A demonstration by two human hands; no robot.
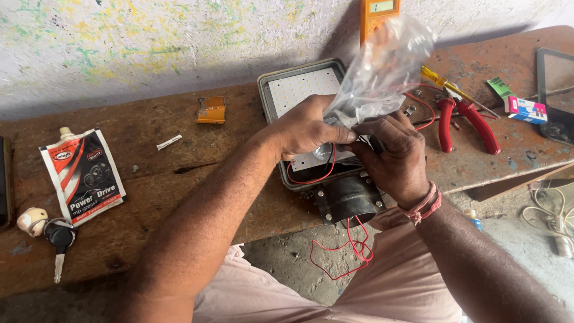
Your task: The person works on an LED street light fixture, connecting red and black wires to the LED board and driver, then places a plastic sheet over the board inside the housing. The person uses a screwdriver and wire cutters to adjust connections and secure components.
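Observation:
My left hand (305,128) and my right hand (391,152) meet over a grey lamp housing (272,78) with a white board of small light dots (296,90). Both hands pinch the bottom of a crumpled clear plastic bag (382,69) that stands up between them. What is inside the bag is hidden. Thin red wires (344,254) run from the housing and hang in loops below the bench edge. A black round mount (350,197) is fixed to the housing's near side.
Red-handled pliers (472,122) and a yellow screwdriver (445,81) lie to the right on the rusty wooden bench (179,149). A small box (526,109) and a dark tablet (556,90) lie far right. An orange meter (376,12) leans at the back. A grease pouch (84,173) and keys (57,236) lie left.

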